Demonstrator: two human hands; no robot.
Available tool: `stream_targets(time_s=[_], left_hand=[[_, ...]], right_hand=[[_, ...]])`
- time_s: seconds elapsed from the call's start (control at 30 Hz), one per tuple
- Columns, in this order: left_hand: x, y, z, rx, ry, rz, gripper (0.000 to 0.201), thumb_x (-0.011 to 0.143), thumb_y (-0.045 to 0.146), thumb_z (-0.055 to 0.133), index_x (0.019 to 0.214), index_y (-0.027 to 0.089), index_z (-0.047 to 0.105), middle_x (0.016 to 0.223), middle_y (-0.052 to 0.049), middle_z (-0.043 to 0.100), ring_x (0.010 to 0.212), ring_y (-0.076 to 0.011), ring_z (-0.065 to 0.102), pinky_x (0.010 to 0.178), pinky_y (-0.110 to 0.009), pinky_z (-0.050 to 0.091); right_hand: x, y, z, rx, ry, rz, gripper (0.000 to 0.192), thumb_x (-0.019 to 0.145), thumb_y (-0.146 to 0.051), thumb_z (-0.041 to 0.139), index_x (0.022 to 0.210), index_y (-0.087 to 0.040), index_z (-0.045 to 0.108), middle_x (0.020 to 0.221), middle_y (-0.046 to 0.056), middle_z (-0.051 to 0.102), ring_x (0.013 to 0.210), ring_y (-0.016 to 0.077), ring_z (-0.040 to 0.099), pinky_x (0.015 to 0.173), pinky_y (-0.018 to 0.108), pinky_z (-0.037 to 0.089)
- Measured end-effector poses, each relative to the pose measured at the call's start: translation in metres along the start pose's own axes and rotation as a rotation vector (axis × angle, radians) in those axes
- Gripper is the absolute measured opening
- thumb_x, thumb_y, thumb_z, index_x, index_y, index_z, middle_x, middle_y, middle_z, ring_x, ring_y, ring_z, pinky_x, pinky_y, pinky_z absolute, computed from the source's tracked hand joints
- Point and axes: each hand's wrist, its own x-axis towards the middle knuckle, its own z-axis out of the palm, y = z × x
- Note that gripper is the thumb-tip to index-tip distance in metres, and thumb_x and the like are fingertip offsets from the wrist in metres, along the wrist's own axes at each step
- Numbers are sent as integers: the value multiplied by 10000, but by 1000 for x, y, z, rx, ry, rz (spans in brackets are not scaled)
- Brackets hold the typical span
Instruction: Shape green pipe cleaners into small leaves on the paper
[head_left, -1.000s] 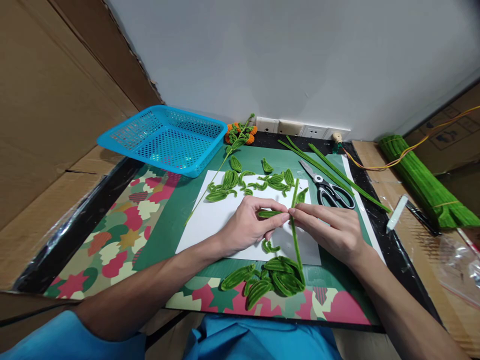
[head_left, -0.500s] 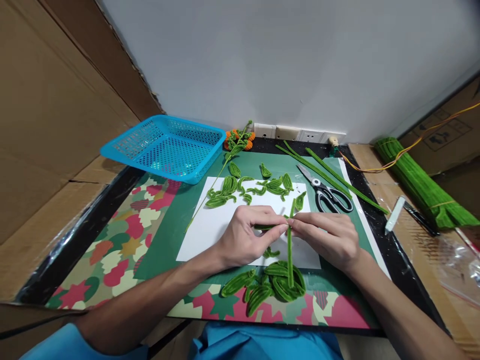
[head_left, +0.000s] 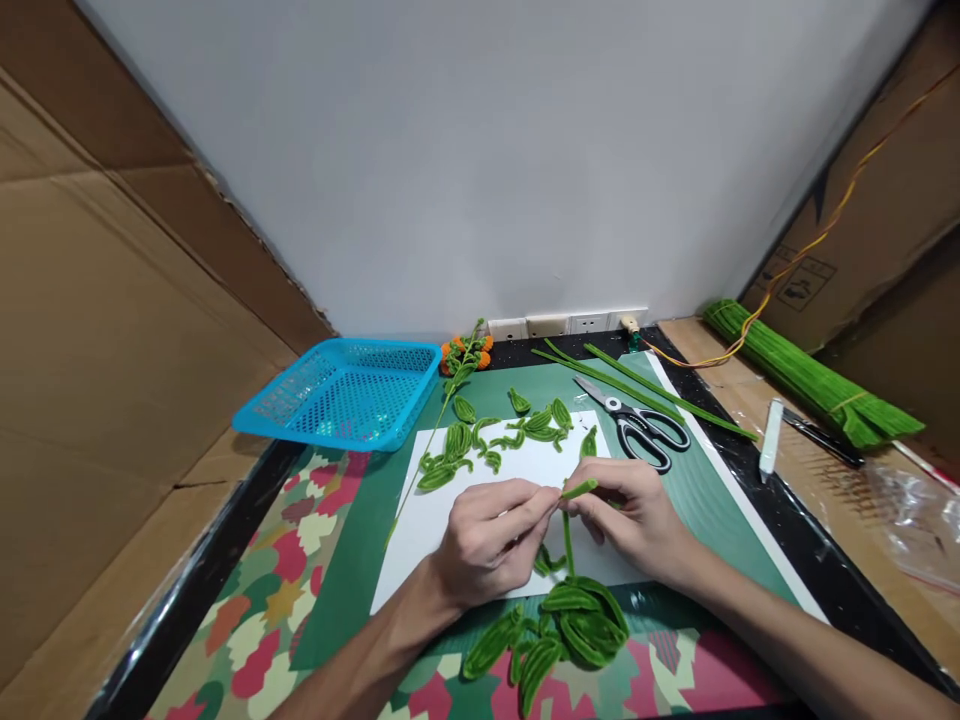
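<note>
My left hand (head_left: 487, 540) and my right hand (head_left: 630, 510) meet over the white paper (head_left: 409, 545), fingertips pinched together on a green pipe cleaner (head_left: 580, 490). One short end of it points right across my right fingers, and a straight length hangs below. What lies between the fingertips is partly hidden. Just below my hands is a pile of green pipe-cleaner leaves (head_left: 592, 625). Beyond them, several smaller leaves and curled pieces (head_left: 457, 440) are scattered over the paper. A finished leafy stem (head_left: 420, 475) slants along the paper's left side.
Black-handled scissors (head_left: 641, 430) lie right of the paper, beside long green pipe cleaners (head_left: 667, 395). A blue basket (head_left: 337, 440) stands at the back left, near orange flowers (head_left: 480, 350). A green pipe-cleaner bundle (head_left: 810, 370) and a white-handled tool (head_left: 771, 440) are at the right.
The pipe cleaner's upper end, upright before, now bends over to the right. My left hand has turned with its knuckles up. The camera view has tilted upward.
</note>
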Motion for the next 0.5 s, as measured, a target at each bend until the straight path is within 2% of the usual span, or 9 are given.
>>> stream_targets(time_s=[0.13,0.27,0.37,0.43,0.5], left_hand=[[4,-1,0,-57,24,-46,301,866,-33,679,1099,148,740,896,-90,795,727,-155,744,654,-215,577],[2,-1,3,-59,23,-63,280,875,-27,680,1085,151,731,877,-82,782,720,-150,728,653,-220,572],[0,-2,2,37,-9,47,307,882,-27,648,1148,110,712,844,-103,769,691,-172,714,624,-257,558],[0,-2,2,110,-48,143,337,886,-24,611,1198,73,695,799,-108,753,633,-178,684,572,-279,527],[0,-2,3,134,-59,170,357,888,-21,589,1217,71,693,781,-102,746,615,-180,667,557,-288,513]], right_hand=[[3,-6,-2,193,-56,159,359,975,-429,736,733,-164,734,596,-16,598,479,108,525,466,227,412],[3,-3,-2,328,-53,272,349,898,-460,822,752,-150,758,605,-22,590,463,92,505,454,221,386],[2,5,1,501,-75,378,366,835,-474,874,746,-140,754,589,-30,582,412,74,468,405,210,326],[2,11,3,574,-105,427,392,847,-488,859,727,-134,745,543,-37,556,389,65,425,393,208,291],[2,13,4,604,-122,458,431,875,-508,829,696,-130,724,505,-42,528,385,63,395,394,207,280]])
